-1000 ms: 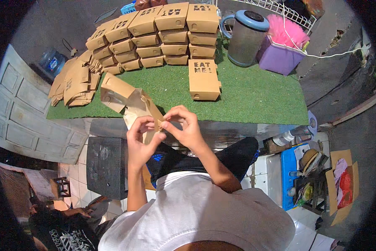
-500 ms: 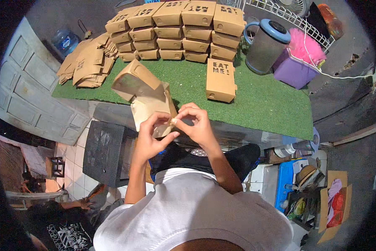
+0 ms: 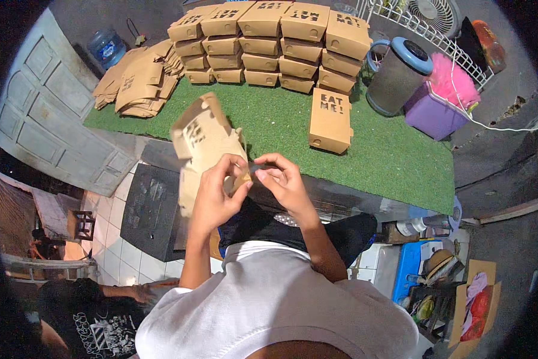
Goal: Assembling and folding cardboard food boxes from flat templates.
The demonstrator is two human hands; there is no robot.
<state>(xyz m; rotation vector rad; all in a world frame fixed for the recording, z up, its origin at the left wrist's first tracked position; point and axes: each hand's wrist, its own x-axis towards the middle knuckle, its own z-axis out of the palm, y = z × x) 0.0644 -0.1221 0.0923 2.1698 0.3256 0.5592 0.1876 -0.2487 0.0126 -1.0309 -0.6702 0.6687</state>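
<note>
While our left hand [image 3: 217, 198] curls partly closed, holding the open cardboard box [image 3: 210, 142] over the near edge of the green mat [image 3: 275, 128], our right hand [image 3: 288, 188] bends loosely beside it; we cannot tell whether its fingertips grip the box. Stacked boxes [image 3: 260, 62] line the mat's far side.

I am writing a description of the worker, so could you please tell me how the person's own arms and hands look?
The left hand and right hand are bare, with no gloves, rings or watch visible. The forearms are uncovered too, without visible markings. The person wears a white shirt whose sleeves end above them.
</note>
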